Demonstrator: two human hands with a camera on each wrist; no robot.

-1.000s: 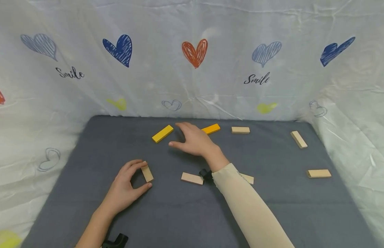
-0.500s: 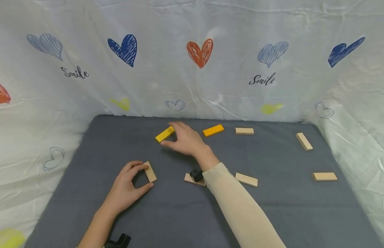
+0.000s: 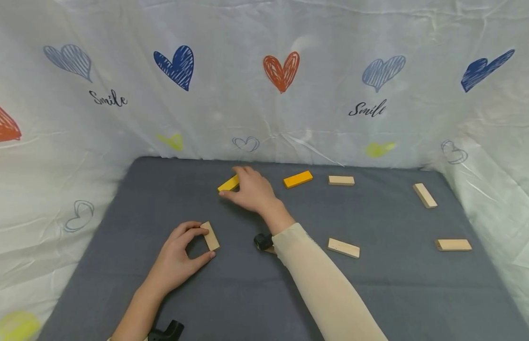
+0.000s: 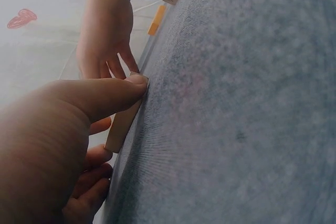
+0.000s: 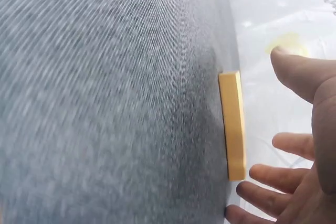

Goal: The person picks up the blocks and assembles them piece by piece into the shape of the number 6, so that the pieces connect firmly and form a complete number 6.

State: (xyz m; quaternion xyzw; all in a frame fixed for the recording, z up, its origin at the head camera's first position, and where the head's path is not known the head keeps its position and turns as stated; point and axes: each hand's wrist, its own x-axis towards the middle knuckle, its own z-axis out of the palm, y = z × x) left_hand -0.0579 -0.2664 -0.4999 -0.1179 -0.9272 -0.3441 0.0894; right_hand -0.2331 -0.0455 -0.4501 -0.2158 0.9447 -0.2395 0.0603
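Observation:
In the head view my left hand (image 3: 179, 255) pinches a plain wooden block (image 3: 212, 239) lengthwise on the grey cloth, thumb at its near end and fingers at its far end. The left wrist view has the thumb (image 4: 118, 95) pressed to one end of this block (image 4: 123, 124). Farther back, my right hand (image 3: 252, 192) hovers around a yellow block (image 3: 228, 183), covering part of it. Seen from the right wrist, the thumb stays apart from the yellow block (image 5: 233, 127), and the spread fingers (image 5: 278, 178) are close to its other end.
An orange block (image 3: 297, 179) and a wooden block (image 3: 341, 180) lie along the back. More wooden blocks lie at right (image 3: 424, 195), front right (image 3: 453, 245) and centre (image 3: 343, 247). Another (image 3: 270, 249) is mostly hidden under the right wrist. A white curtain (image 3: 230, 113) borders the cloth.
My right hand has moved left from beside the orange block to the yellow block. The left hand keeps its hold on the wooden block. The whole view has shifted slightly.

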